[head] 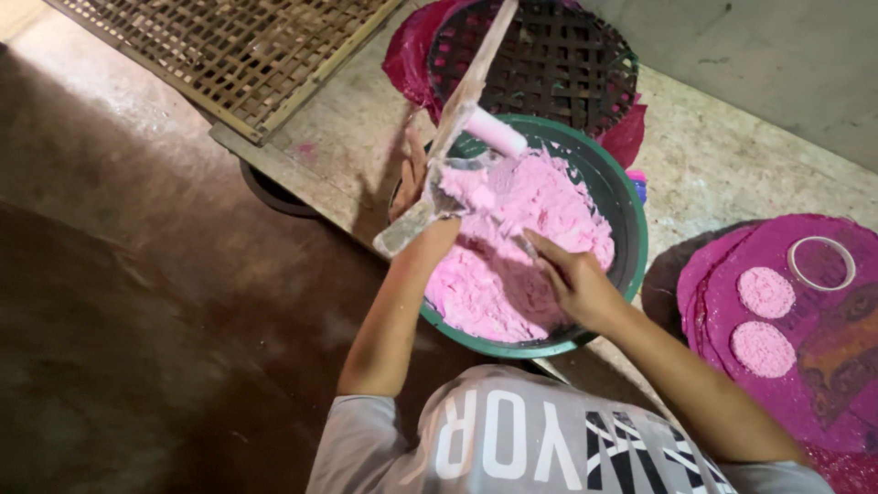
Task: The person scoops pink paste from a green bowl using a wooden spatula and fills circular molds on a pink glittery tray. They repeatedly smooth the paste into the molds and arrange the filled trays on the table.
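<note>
My left hand point(413, 197) grips a long wooden bat point(457, 119) at frame centre. My right hand point(572, 279) pinches a small tool, partly hidden, in the pink dough point(512, 247) filling the green bowl point(631, 229). Two pink discs point(765, 320) lie on purple cloth point(823, 366), lower right.

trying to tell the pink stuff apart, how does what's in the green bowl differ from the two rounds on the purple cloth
The pink powder in the green bowl is a loose, lumpy heap; the two pink discs on the purple cloth are pressed into flat, neat rounds. The heap is far bigger than either disc. Both hands, left and right, are at the bowl; nothing touches the discs. Both share the same pink, grainy look.
</note>
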